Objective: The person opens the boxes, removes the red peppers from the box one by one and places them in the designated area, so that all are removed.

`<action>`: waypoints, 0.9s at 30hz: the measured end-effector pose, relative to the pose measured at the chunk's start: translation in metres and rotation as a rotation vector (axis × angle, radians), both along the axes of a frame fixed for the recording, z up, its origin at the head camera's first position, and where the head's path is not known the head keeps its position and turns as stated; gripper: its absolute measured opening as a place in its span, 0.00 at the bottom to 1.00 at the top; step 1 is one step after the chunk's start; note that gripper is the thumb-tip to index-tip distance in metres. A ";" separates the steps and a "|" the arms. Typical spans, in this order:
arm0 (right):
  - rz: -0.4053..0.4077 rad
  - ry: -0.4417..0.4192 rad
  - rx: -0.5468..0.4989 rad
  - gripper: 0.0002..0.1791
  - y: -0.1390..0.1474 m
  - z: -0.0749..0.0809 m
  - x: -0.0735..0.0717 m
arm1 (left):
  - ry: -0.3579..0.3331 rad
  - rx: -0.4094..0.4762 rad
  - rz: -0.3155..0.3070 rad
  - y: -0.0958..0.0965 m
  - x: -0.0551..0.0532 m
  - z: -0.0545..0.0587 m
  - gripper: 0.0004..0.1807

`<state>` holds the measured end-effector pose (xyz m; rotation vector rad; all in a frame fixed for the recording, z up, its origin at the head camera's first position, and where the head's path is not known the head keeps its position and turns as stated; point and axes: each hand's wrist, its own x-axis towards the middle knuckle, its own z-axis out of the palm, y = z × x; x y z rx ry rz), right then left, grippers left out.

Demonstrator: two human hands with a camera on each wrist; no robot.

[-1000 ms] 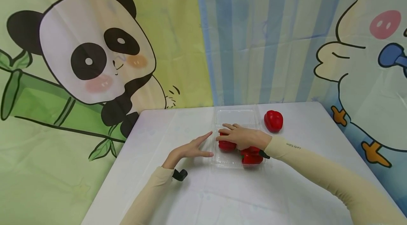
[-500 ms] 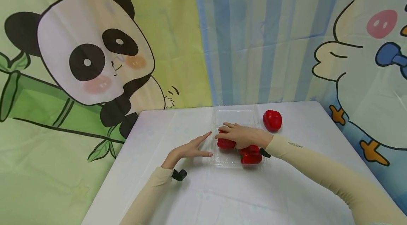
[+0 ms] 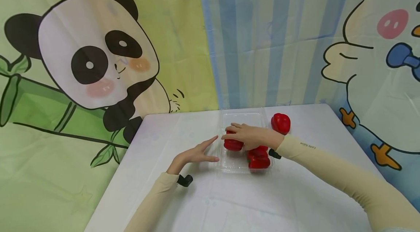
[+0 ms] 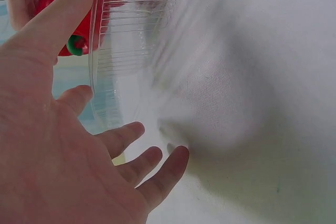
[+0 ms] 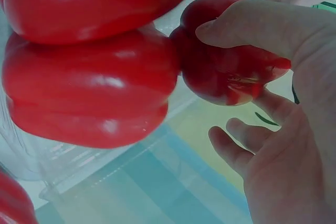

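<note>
My right hand (image 3: 251, 137) grips a red bell pepper (image 3: 233, 145) at the left of the clear plastic container. In the right wrist view the thumb lies on top of this bell pepper (image 5: 210, 72), with fingers curled round its far side. Two more red bell peppers (image 5: 94, 90) lie against each other beside it in the container. My left hand (image 3: 196, 153) is open at the container's left side, thumb and fingers spread. The left wrist view shows the thumb right at the clear rim (image 4: 93, 40) and a red bell pepper with a green stem (image 4: 79, 43) behind it.
The container's open lid (image 3: 245, 118) lies toward the back of the white table (image 3: 183, 203). Another red bell pepper (image 3: 280, 123) sits on the table to the right of the lid. A printed curtain (image 3: 242, 42) hangs behind the table's back edge.
My right hand has shifted slightly back and up with the bell pepper, uncovering more of the peppers at the right. My left hand has stayed in place.
</note>
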<state>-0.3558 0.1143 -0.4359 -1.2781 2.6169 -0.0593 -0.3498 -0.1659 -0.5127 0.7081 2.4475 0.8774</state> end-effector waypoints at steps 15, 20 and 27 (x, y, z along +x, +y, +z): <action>-0.036 -0.012 -0.022 0.52 0.012 0.015 0.000 | -0.007 -0.001 -0.011 0.001 -0.001 0.000 0.56; -0.035 -0.006 -0.037 0.52 0.019 0.017 0.000 | 0.003 0.002 -0.011 0.000 0.000 -0.001 0.56; -0.064 -0.019 -0.055 0.53 0.025 0.027 0.002 | 0.003 -0.002 -0.010 0.000 0.000 0.000 0.56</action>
